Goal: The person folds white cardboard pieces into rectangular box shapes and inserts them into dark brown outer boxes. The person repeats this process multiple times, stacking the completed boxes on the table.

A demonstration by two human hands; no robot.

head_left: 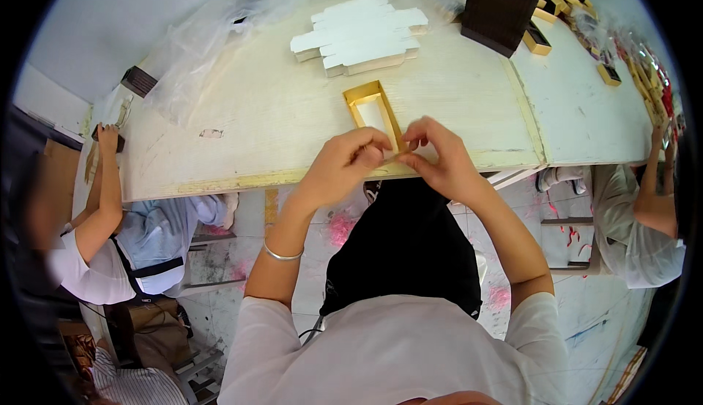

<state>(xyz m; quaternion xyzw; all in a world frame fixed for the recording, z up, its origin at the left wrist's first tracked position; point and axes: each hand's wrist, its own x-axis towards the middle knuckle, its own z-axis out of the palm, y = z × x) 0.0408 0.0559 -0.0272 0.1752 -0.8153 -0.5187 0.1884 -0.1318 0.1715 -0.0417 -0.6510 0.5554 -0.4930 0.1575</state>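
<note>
A small open rectangular box (pixel 353 97) with gold walls and a pale inside floor lies at the table's front edge, its long side running away from me. At the box's near end, my left hand (pixel 343 162) pinches the near left corner, fingers bent. My right hand (pixel 444 157) grips the near right corner between thumb and fingers. Both hands are closed and their fingertips almost meet, so the near wall is mostly hidden. Just beyond the box sits a stack of flat white die-cut card blanks (pixel 366 33).
Clear plastic sheeting (pixel 212 39) covers the table's far left. A tall dark brown box (pixel 501 8) stands at the back right, with several gold boxes (pixel 537 39) behind and beside it. People work at the left and right; one person's hands (pixel 108 138) hold a dark box.
</note>
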